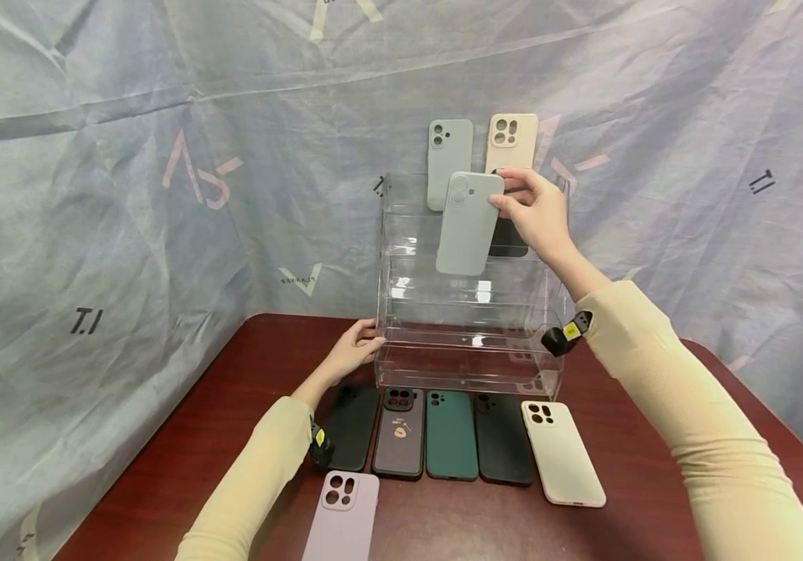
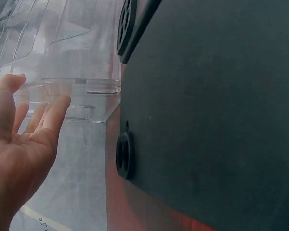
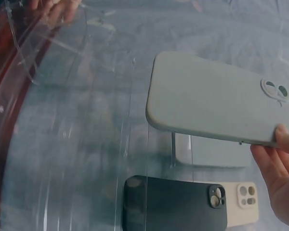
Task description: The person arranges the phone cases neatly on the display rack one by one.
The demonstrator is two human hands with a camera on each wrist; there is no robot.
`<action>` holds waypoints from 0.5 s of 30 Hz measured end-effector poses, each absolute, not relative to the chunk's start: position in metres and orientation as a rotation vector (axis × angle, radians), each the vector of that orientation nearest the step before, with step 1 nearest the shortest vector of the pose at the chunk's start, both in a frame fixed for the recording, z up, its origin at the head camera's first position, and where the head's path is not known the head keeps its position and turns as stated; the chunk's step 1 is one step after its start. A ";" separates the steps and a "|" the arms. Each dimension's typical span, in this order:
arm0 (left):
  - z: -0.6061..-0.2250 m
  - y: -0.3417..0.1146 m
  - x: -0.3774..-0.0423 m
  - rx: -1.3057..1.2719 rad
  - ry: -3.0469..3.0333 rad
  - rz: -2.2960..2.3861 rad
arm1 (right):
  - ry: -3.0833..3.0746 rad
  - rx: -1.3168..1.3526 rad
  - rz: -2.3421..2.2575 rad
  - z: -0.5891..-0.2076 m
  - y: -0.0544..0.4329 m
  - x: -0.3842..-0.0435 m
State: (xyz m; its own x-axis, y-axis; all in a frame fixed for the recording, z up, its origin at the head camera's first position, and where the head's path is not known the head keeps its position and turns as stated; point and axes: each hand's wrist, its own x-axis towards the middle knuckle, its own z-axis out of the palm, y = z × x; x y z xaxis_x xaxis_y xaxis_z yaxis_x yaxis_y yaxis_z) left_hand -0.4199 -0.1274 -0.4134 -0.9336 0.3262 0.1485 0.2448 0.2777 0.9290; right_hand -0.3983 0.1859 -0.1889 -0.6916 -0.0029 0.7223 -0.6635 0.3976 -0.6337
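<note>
"Where's the pale case [image 1: 467, 234]?"
"I'm watching the right hand [image 1: 540, 214] pinching it near an upper corner, in front of the clear rack [image 1: 436, 340]."
"And the left hand [image 1: 347, 354]?"
"Its fingers are resting, loosely spread, at the rack's side."

The lilac phone case [image 1: 343, 526] by the tabletop's [image 1: 443, 526] near side runs off the bottom of the head view, its lower end cut away. Up on the clear rack [image 1: 467, 339], the right hand [image 1: 534, 212] and the pale grey case [image 1: 470, 230] cover much of a dark case [image 1: 509, 241], which itself hides the lower part of a cream case [image 1: 523, 148]. A wrist camera [image 1: 320, 448] blocks a sliver of the row's leftmost black case [image 1: 355, 428]. The small lettering on the brownish case [image 1: 399, 458] I can't read.
</note>
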 end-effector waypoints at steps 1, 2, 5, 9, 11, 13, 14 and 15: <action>-0.413 -0.127 -0.419 0.546 2.455 1.760 | -2.006 0.559 1.318 -0.188 0.185 -0.402; -0.413 -0.127 -0.418 0.542 2.454 1.759 | -2.001 0.550 1.313 -0.187 0.184 -0.404; -0.412 -0.128 -0.415 0.541 2.459 1.755 | -1.982 0.524 1.309 -0.185 0.182 -0.413; -0.411 -0.128 -0.413 0.553 2.473 1.748 | -1.958 0.488 1.331 -0.181 0.178 -0.423; -0.411 -0.129 -0.412 0.558 2.481 1.742 | -1.950 0.465 1.349 -0.180 0.177 -0.428; -0.411 -0.129 -0.410 0.562 2.476 1.744 | -1.938 0.439 1.379 -0.178 0.175 -0.433; -0.412 -0.129 -0.410 0.565 2.473 1.744 | -1.928 0.424 1.393 -0.178 0.174 -0.435; -0.412 -0.129 -0.409 0.573 2.471 1.742 | -1.916 0.408 1.411 -0.177 0.173 -0.438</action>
